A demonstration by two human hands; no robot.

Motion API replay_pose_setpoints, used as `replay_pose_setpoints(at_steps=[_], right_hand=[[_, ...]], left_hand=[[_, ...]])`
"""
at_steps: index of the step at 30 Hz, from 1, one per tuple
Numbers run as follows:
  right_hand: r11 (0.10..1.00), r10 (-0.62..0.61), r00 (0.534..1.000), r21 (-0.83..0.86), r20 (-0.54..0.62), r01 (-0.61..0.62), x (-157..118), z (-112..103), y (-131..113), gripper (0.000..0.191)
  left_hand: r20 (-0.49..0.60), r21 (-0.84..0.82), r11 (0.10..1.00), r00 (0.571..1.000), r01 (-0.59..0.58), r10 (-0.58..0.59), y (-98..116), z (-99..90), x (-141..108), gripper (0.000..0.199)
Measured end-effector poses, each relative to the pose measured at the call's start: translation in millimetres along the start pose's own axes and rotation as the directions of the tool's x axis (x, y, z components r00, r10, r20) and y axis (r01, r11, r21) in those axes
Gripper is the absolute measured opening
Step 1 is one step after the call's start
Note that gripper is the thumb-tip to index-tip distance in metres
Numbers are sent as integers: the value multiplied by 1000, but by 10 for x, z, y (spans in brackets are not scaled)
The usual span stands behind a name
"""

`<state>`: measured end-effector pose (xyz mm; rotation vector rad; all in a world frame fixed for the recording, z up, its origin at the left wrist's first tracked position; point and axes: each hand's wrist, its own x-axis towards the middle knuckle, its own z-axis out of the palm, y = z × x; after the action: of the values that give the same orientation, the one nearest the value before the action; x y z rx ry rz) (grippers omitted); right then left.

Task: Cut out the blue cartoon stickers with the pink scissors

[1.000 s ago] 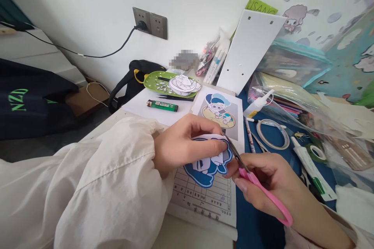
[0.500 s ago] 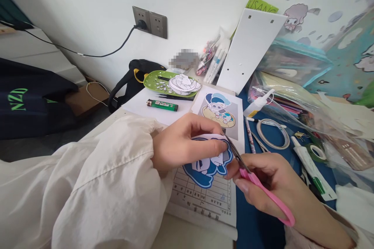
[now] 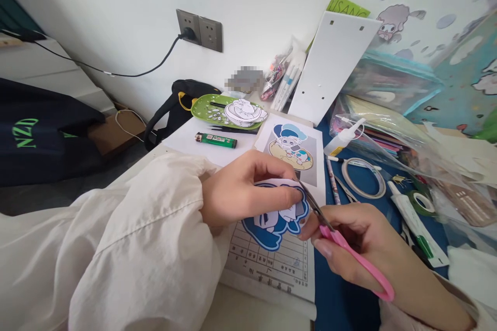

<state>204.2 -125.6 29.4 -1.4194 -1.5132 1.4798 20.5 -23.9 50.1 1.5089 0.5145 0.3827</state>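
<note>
A blue and white paper cutout [image 3: 264, 232] is pinched between the thumb and fingers of my left hand [image 3: 248, 191], over a printed form [image 3: 272, 264]. My right hand [image 3: 361, 243] holds pink-handled scissors [image 3: 341, 240], its fingers around the handle. The scissor blades lie along the cutout's right edge, near my left thumb; their tips are partly hidden. Part of my right fingers shows beside the cutout's lower right edge. Behind my hands lies a printed picture [image 3: 291, 147] of a character in a blue hat.
A green lighter [image 3: 216, 140] lies left of the picture. Farther back is a green tray [image 3: 202, 109] with a white cutout. On the right are a glue bottle [image 3: 344, 138], a coiled cable [image 3: 363, 178], a white tube [image 3: 417, 222], green tape [image 3: 421, 202] and plastic bags.
Both hands keep nearly the same pose. The pink scissor handle and the cutout's lower edge have shifted only very slightly.
</note>
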Motion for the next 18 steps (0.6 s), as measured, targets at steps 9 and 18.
replay_pose_setpoints(at_steps=[9, 18], right_hand=[[994, 42, 999, -102, -6, -42, -25, -24, -17, 13], [997, 75, 996, 4, 45, -76, 1, 0, -82, 10]], left_hand=[[11, 36, 999, 1000, -13, 13, -14, -10, 6, 22], [14, 69, 998, 1000, 2, -3, -20, -28, 12, 18]])
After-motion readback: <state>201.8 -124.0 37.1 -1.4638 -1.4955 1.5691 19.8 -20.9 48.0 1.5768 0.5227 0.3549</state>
